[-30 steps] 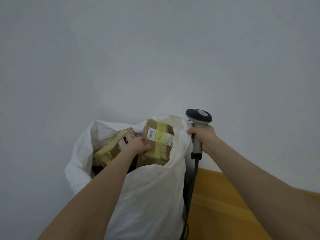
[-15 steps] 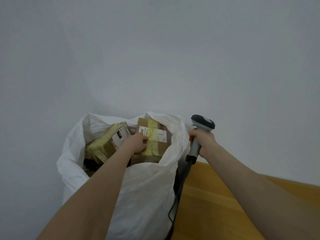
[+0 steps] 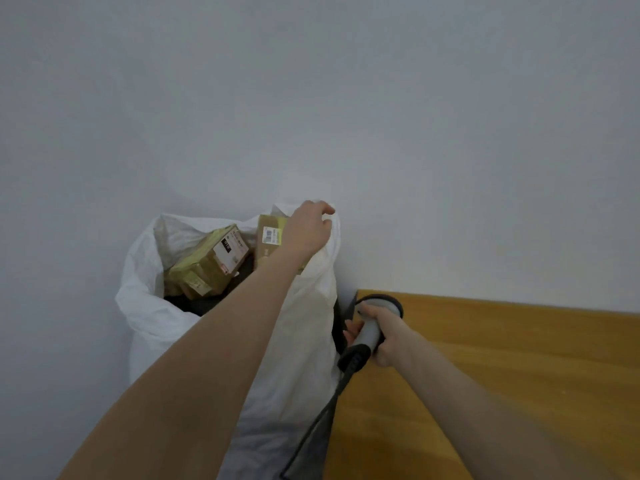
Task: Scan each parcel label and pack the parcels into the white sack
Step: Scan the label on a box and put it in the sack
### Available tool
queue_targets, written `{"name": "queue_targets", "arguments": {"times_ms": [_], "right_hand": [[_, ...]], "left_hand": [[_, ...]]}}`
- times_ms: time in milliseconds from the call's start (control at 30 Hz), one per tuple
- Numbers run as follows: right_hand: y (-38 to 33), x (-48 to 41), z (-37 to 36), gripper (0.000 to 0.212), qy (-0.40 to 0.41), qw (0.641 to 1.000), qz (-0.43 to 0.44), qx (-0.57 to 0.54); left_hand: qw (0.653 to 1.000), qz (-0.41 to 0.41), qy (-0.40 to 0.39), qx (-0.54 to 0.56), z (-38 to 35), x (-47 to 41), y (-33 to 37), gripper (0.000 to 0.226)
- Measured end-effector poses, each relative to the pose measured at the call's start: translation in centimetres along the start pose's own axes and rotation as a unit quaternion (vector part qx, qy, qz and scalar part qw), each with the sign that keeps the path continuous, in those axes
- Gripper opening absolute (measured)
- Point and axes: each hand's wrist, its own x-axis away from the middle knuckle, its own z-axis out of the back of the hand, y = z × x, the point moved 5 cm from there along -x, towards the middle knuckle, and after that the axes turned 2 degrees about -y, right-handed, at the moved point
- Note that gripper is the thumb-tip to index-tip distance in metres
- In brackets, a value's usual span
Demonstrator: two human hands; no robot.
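Just right of the white sack (image 3: 287,341), over the wooden counter (image 3: 485,358), the right hand (image 3: 389,336) grips one scanner (image 3: 369,336) by its handle. At the sack's far rim, the left hand (image 3: 308,230) clutches the cloth. Two are packed inside the sack: the left parcel (image 3: 211,261) tilted, the right parcel (image 3: 268,237) upright.
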Motion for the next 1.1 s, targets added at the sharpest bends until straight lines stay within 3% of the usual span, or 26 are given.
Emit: {"name": "queue_targets", "arguments": {"times_ms": [200,400,600,833,1100], "right_hand": [[3.4,3.9,7.1,0.025,0.055,0.996,0.023,0.071],[1.8,8.6,17.1,0.019,0.153,0.978,0.122,0.074],[-0.5,13.6,29.2,0.020,0.239,0.952,0.190,0.029],[-4.4,21.5,44.7,0.015,0.324,0.914,0.240,-0.037],[-9.0,29.7,60.3,0.011,0.363,0.893,0.256,-0.072]], "left_hand": [[0.988,-0.060,-0.140,0.005,-7.1,6.9,4.8,0.032],[0.960,-0.078,-0.266,-0.029,-14.9,12.6,10.1,0.036],[0.941,-0.141,-0.303,-0.052,-21.2,16.2,20.2,0.038],[0.917,-0.207,-0.339,-0.042,-29.4,20.6,37.2,0.040],[0.892,-0.242,-0.380,-0.032,-38.2,26.4,54.8,0.039]]}}
